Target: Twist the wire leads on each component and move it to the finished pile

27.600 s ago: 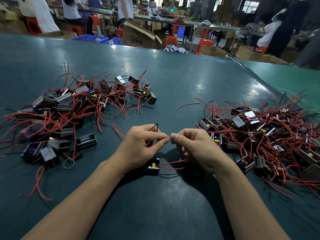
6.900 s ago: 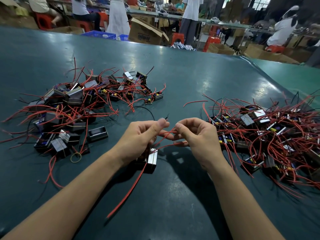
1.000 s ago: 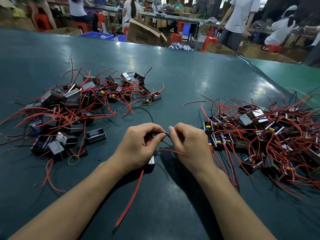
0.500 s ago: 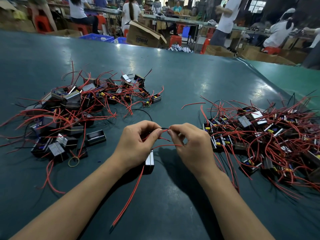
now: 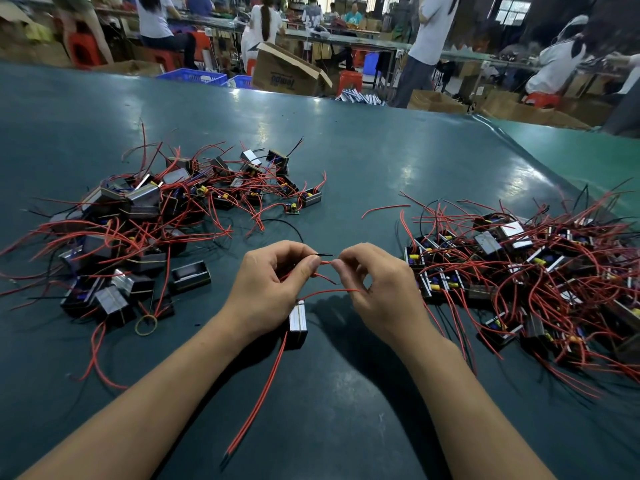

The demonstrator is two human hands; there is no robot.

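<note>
Left hand (image 5: 268, 289) and right hand (image 5: 375, 289) each pinched the thin wire leads (image 5: 323, 263); these appeared limp and light. The component (image 5: 298, 322) hung below, best held at the lead tips.

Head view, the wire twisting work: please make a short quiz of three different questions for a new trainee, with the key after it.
1. True or false: the component under the left hand lies in one of the piles.
2. What does the right hand pinch at its fingertips? A) a rubber band B) a red wire lead C) a cardboard box
3. Fill the gap: the rubber band lies on the table at the near edge of the ___ pile.

Key
1. False: it is on the table between the left pile and the right pile.
2. B: the red wire lead.
3. Left.
</note>
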